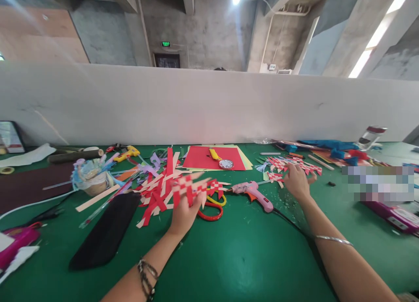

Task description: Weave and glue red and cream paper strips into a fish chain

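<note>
My left hand (185, 214) is closed on a woven paper piece (190, 189) of red and pale strips, raised over the pile and blurred. My right hand (297, 182) reaches out with fingers apart at several small woven paper pieces (278, 163); I cannot tell whether it touches them. Between my hands lies a pink glue gun (252, 192), its nozzle pointing left. Close to my left hand are scissors (211, 215) with red and yellow handles, and another woven piece (216, 187) beside them. Loose red and pale paper strips (157, 201) spread out behind that hand.
Red paper (194, 158) lies at the back under a round dial (226, 164) and a yellow-handled tool (214, 154). A black pouch (106, 232) and a bluish bundle (90, 175) are at left. A magenta device (393, 215) sits at right. A pale partition (209, 105) borders the green table (229, 258).
</note>
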Demonstrator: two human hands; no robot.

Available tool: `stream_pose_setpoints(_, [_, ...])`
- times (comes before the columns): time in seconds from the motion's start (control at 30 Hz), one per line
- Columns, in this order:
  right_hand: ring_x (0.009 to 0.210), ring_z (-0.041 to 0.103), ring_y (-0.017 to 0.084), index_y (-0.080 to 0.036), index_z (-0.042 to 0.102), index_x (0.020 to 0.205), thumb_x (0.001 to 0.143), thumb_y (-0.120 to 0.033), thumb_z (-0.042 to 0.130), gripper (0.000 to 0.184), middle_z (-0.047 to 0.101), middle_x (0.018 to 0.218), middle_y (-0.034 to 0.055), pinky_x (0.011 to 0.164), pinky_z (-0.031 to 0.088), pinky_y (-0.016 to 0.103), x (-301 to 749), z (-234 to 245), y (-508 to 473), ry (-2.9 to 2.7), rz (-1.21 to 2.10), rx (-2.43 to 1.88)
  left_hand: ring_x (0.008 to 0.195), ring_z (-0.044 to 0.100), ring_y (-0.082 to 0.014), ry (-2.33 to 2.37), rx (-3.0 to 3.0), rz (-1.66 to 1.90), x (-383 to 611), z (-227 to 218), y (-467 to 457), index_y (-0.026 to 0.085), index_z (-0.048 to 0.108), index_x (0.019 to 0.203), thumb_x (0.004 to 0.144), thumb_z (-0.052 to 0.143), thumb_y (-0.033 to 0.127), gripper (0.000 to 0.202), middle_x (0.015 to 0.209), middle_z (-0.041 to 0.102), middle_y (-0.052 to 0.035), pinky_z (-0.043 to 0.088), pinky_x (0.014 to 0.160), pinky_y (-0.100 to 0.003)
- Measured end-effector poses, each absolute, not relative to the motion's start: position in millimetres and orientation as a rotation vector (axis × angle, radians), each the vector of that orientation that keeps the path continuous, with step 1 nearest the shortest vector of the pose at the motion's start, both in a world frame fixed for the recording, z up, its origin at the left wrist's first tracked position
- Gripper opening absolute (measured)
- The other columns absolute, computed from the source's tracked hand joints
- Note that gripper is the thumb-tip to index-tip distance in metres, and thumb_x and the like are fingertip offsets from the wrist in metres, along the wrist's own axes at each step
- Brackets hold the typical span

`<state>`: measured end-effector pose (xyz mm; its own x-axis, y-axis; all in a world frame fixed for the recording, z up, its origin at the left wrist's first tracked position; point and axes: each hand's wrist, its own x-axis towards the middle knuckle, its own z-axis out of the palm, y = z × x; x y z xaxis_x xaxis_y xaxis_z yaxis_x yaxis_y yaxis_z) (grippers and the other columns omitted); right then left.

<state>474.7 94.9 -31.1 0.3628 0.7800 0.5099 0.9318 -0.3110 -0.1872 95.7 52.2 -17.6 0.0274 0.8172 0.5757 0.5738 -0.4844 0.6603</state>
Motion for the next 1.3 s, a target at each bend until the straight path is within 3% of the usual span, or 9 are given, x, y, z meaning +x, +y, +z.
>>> stream_pose_setpoints(0.2, [0.093,0.053,0.023,-0.019,0.060,0.096,0.077,-0.011,0.037,0.030,0.060,0.099,0.0092,0.094,0.018,0.046,444.7,-16.0,99.5,-1.539,-0.581,-1.920,0.087,0.062,-0.0254,1.513,1.723,1.507,87.0,-12.0,52.9,0.017,0.060,0.085,0.078,0.049,0.047,0.033,0.082,0.067,-0.0080,0.048,0.076,-0.033])
stream_pose_setpoints(0.4, [0.089,0.052,0.021,-0.017,0.062,0.090,0.081,-0.008,0.037,0.028,0.062,0.093,0.0078,0.092,0.013,0.044,432.6,-12.0,81.7,-1.640,-0.891,-1.782,0.060,0.058,-0.0197,1.403,1.602,1.456,95.5,-11.4,52.4,0.020,0.054,0.065,0.075,0.053,0.051,0.032,0.058,0.057,-0.0008,0.047,0.059,-0.029])
stream_pose_setpoints(0.63, [0.089,0.050,0.020,-0.018,0.061,0.087,0.083,-0.009,0.040,0.024,0.064,0.092,0.0062,0.084,0.013,0.039,420.8,-12.7,74.8,-1.800,-1.070,-1.689,0.062,0.056,-0.0187,1.387,1.485,1.462,98.6,-14.3,56.7,0.019,0.056,0.070,0.073,0.055,0.051,0.032,0.062,0.057,-0.0005,0.044,0.056,-0.027])
stream_pose_setpoints(1.03, [0.074,0.056,0.016,-0.020,0.061,0.078,0.081,-0.010,0.043,0.020,0.065,0.076,0.0010,0.074,0.022,0.035,394.8,-7.4,73.1,-1.788,-0.843,-1.589,0.040,0.034,-0.0106,1.553,1.317,1.373,93.7,-9.6,26.5,0.022,0.038,0.053,0.075,0.052,0.051,0.039,0.044,0.030,0.0074,0.031,0.043,-0.023])
stream_pose_setpoints(1.3, [0.073,0.057,0.015,-0.021,0.057,0.079,0.085,-0.015,0.041,0.018,0.065,0.075,0.0001,0.073,0.027,0.032,368.4,-11.2,68.9,-1.873,-0.540,-1.575,0.041,0.032,-0.0097,1.601,1.061,1.304,101.1,8.8,24.6,0.021,0.040,0.052,0.070,0.054,0.055,0.040,0.046,0.032,0.0068,0.027,0.040,-0.022])
